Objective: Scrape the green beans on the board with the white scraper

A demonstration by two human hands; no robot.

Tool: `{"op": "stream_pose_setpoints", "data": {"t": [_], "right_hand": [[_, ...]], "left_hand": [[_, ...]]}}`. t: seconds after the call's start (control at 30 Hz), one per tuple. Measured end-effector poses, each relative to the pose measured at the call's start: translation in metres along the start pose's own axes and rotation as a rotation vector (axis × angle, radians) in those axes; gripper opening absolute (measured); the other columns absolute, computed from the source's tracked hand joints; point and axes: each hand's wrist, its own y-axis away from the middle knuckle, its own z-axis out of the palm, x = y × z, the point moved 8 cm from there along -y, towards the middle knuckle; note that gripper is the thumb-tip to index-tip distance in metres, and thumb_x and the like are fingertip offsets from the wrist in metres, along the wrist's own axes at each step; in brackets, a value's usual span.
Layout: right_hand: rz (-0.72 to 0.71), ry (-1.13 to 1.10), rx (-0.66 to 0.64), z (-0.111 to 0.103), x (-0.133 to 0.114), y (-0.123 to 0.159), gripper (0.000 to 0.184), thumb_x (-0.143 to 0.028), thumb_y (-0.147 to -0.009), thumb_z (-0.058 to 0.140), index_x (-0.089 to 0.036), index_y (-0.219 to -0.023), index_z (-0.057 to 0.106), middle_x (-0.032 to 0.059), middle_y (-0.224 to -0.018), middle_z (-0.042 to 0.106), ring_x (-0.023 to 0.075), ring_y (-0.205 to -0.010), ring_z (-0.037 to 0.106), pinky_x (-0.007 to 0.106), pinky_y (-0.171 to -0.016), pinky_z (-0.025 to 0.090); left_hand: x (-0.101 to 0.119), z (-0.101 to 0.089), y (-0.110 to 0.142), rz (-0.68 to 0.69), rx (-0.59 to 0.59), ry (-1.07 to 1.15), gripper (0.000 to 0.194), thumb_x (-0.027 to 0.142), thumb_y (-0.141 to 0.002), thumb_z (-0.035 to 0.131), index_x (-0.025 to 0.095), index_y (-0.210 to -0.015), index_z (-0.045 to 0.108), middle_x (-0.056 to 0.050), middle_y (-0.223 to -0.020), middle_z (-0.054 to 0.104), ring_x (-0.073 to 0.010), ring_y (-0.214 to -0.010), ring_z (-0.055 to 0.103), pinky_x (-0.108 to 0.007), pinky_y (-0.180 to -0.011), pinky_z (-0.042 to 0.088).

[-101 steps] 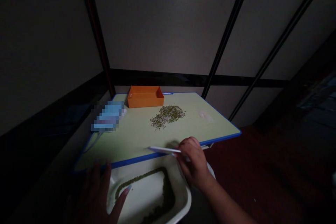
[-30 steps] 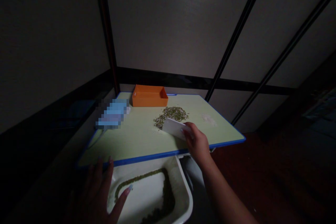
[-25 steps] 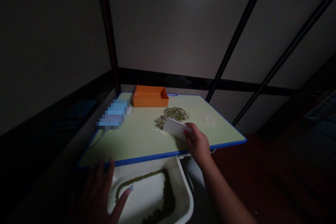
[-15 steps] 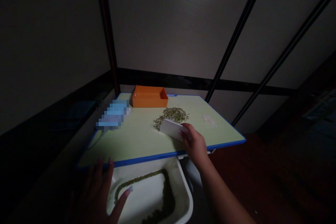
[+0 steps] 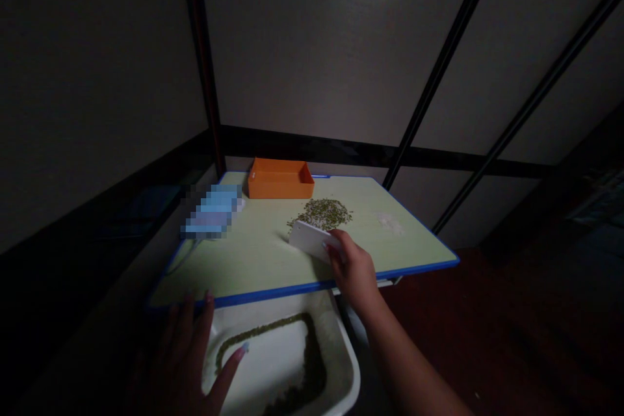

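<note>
My right hand (image 5: 357, 268) grips a flat white scraper (image 5: 312, 240), tilted on the table beside a loose scatter of small green grains (image 5: 325, 213). The scraper's far end is near the left front of that scatter. At the lower left, in dim light, my left hand (image 5: 188, 351) has its fingers spread at the left side of a white basin (image 5: 348, 354), the thumb reaching over its inside. Whether the palm touches the rim is too dark to tell. More green grains (image 5: 314, 364) lie along the edges of the basin's floor.
An orange open box (image 5: 281, 190) stands at the table's back left. A blurred-out bluish item (image 5: 213, 211) with a cord lies on the left side. Pale residue (image 5: 390, 222) marks the right of the blue-edged table (image 5: 258, 253). Wall panels (image 5: 312, 45) rise close behind.
My right hand and the scraper have moved slightly left and nearer to me. The camera view has shifted a little. My left hand stays by the basin.
</note>
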Motion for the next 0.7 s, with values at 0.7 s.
{"op": "stream_pose_setpoints", "data": {"t": [0.7], "right_hand": [[-0.006,0.006,0.066,0.0025,0.0007,0.0035,0.031,-0.022,-0.091,0.046,-0.019,-0.116,0.065,0.0094,-0.096,0.078,0.0226,-0.079,0.074,0.027,-0.066,0.054]], "left_hand": [[0.0001,-0.0008,0.0006,0.0,0.017,-0.001,0.076,0.059,-0.084,0.029,0.012,-0.143,0.04,-0.02,-0.157,0.033,-0.0355,-0.147,0.027,-0.062,-0.11,0.031]]}}
